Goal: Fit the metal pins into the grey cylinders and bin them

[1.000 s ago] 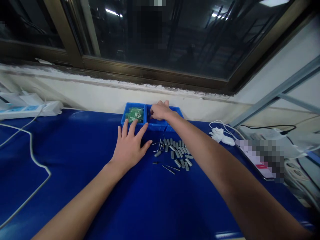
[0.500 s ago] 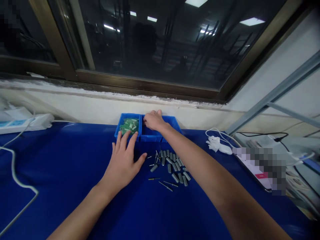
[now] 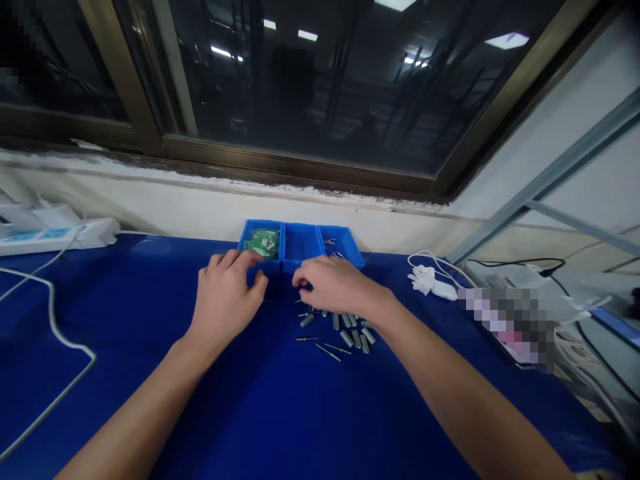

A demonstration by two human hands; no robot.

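Three blue bins stand side by side against the wall. Green parts (image 3: 263,241) fill the left bin (image 3: 243,239); the middle bin (image 3: 302,244) shows a bare floor, and a few thin metal pieces lie in the right bin (image 3: 350,245). My left hand (image 3: 225,293) hovers in front of the left bin, thumb and fingers apart, holding nothing visible. In front of the middle bin is my right hand (image 3: 333,283), its fingers curled downward and their tips partly hidden. Beneath and beside it lie grey cylinders (image 3: 357,339) and thin rivets (image 3: 329,353) on the blue surface.
White power strips (image 3: 65,235) and a white cable (image 3: 50,313) lie at the left. On the right are a white device with crumpled tissue (image 3: 423,279), a partly blurred phone (image 3: 500,327) and a metal frame (image 3: 540,180). A window is behind the bins.
My right hand has come out of the middle bin toward the loose parts, uncovering the right bin. My left hand has shifted slightly left, its fingers now more bent.
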